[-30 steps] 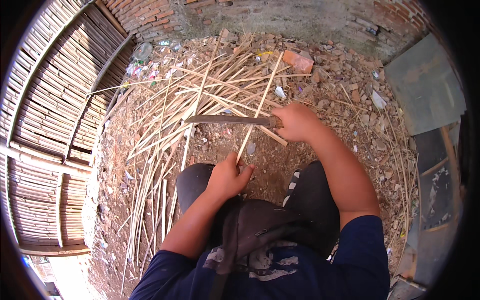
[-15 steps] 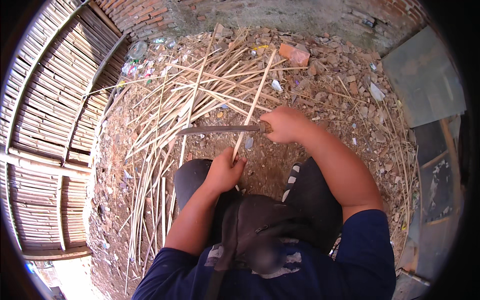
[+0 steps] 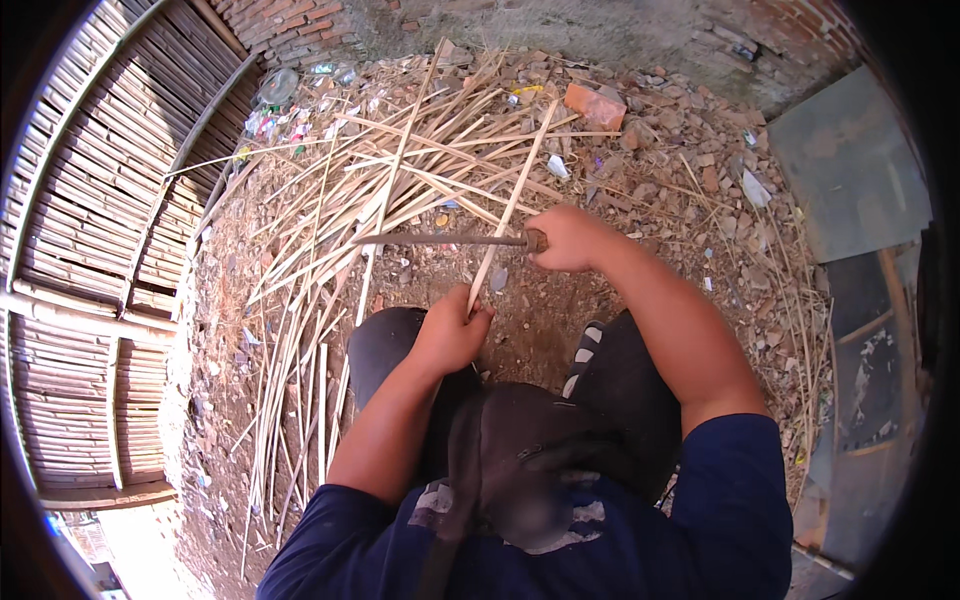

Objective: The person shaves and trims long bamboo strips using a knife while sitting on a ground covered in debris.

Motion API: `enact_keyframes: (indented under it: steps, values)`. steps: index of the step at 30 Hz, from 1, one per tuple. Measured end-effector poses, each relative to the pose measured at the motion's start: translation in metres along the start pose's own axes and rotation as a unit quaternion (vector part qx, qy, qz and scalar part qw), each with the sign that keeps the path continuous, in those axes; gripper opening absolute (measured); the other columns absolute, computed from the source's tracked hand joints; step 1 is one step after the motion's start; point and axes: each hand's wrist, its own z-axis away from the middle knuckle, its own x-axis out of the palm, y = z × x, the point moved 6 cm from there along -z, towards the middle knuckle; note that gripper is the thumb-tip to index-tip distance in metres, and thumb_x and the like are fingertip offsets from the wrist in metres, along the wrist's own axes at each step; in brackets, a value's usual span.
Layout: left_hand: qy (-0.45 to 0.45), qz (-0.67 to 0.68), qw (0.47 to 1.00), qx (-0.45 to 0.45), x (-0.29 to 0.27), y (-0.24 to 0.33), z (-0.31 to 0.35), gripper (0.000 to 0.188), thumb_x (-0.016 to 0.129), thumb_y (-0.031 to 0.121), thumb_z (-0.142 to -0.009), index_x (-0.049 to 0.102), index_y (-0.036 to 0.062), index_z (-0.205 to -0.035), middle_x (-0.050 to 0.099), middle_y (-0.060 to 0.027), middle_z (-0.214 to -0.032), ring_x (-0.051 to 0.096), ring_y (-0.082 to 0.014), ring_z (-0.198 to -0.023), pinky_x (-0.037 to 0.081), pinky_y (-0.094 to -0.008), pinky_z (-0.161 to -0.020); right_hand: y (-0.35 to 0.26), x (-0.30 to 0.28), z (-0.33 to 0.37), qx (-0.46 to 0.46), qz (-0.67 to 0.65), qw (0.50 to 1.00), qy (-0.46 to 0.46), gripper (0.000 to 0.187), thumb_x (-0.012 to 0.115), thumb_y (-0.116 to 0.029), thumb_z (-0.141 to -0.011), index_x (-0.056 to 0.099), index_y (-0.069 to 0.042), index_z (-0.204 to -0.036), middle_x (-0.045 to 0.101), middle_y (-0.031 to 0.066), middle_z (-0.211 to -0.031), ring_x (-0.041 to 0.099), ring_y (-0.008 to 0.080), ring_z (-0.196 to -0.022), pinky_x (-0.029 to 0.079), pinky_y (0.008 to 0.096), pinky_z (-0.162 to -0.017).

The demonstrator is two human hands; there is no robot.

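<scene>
My left hand (image 3: 452,332) is closed around the near end of a pale bamboo strip (image 3: 517,187), which slants away from me and to the right. In my right hand (image 3: 570,240) is the handle of a long machete (image 3: 440,239), its dark blade pointing left. The blade crosses the strip a short way beyond my left hand; whether it touches the strip I cannot tell. A loose pile of similar bamboo strips (image 3: 400,170) spreads over the ground ahead and to the left.
A bamboo slat wall (image 3: 70,200) stands at the left, a brick and plaster wall (image 3: 480,28) at the back. Rubble and an orange brick (image 3: 596,107) lie far ahead. Grey panels (image 3: 850,165) lean at the right. Long thin strips (image 3: 800,330) lie beside them.
The machete has moved slightly away from me along the strip, and its blade now looks narrower, turned more edge-on. My left hand keeps its hold on the strip.
</scene>
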Motion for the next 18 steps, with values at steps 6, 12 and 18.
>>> enact_keyframes:
  steps: [6,12,18]
  values:
    - [0.006,0.017,1.000,-0.016,-0.005,-0.004,-0.003,0.025,0.071,0.018,-0.092,0.051,0.0031,-0.086,0.055,-0.0070,-0.070,0.053,-0.0151,-0.065,0.045,-0.0347,-0.059,-0.011,-0.009,0.004,-0.013,-0.009,0.999,0.048,0.027,0.070,-0.021,-0.074,0.070,-0.007,-0.097,0.070,0.0186,-0.086,0.068,0.0389,-0.083,0.053,0.0476,-0.074]
    - [-0.020,0.069,0.997,-0.022,-0.002,-0.003,-0.003,0.022,0.070,0.014,-0.093,0.050,0.0056,-0.086,0.052,-0.0009,-0.070,0.048,-0.0082,-0.065,0.041,-0.0297,-0.057,0.003,-0.022,-0.002,0.013,-0.022,0.996,0.090,0.036,0.068,-0.020,-0.072,0.072,-0.008,-0.106,0.072,0.0191,-0.093,0.069,0.0393,-0.093,0.054,0.0484,-0.080]
    - [-0.023,0.062,0.998,-0.015,0.001,-0.007,-0.004,0.022,0.070,0.014,-0.093,0.050,0.0069,-0.086,0.051,0.0010,-0.071,0.047,-0.0084,-0.064,0.040,-0.0296,-0.056,0.030,-0.030,0.007,0.048,-0.045,0.990,0.122,0.047,0.072,-0.023,-0.076,0.069,-0.003,-0.119,0.072,0.0214,-0.097,0.070,0.0366,-0.086,0.055,0.0444,-0.079]
